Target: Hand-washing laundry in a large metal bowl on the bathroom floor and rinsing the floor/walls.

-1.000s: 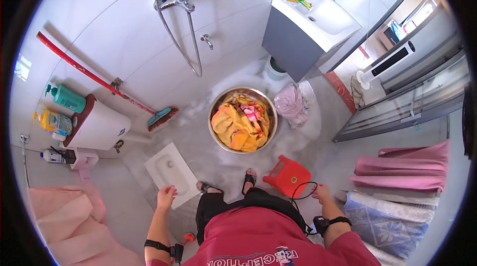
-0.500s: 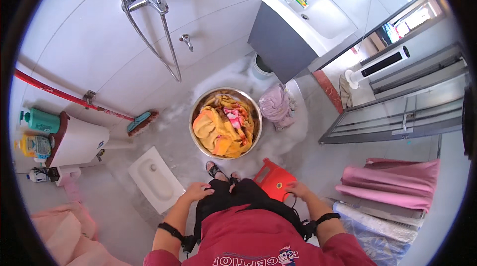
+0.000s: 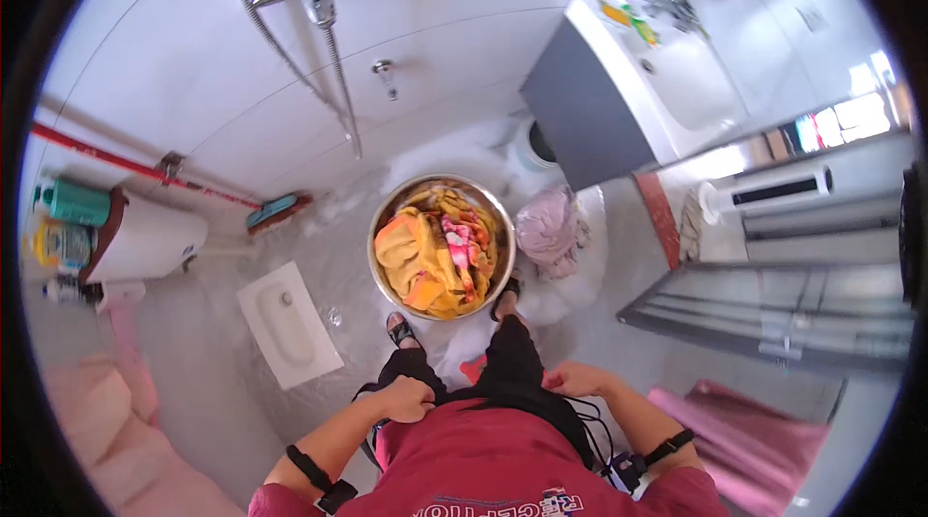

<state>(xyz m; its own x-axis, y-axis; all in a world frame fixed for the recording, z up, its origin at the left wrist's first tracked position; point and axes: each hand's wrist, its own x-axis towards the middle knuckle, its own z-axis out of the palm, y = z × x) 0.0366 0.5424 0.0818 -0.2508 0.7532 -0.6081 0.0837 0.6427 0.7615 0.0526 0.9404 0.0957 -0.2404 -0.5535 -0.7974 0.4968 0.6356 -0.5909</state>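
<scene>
My left hand (image 3: 408, 399) is closed at my left thigh, its fingers gripping the black trousers (image 3: 513, 355). At the other thigh my right hand (image 3: 576, 379) pinches the trouser cloth with bent fingers. Between my spread feet and the wall stands a round metal basin (image 3: 373, 264), heaped with yellow and orange cloth (image 3: 425, 266) and a pink-and-white patterned piece (image 3: 457, 239). A bit of a red plastic stool (image 3: 473, 368) shows between my legs; my body hides the rest of it.
Purple laundry (image 3: 548, 232) lies on the wet, sudsy floor right of the basin. A squat toilet (image 3: 287, 326) is at left, a red-handled brush (image 3: 278, 212) leans nearby. A sink cabinet (image 3: 582, 92), grey bucket (image 3: 534, 144) and glass door (image 3: 764, 309) stand at right.
My feet have moved apart and my body has lowered over the stool, covering most of it. Both hands have moved onto my thighs and closed on the trousers.
</scene>
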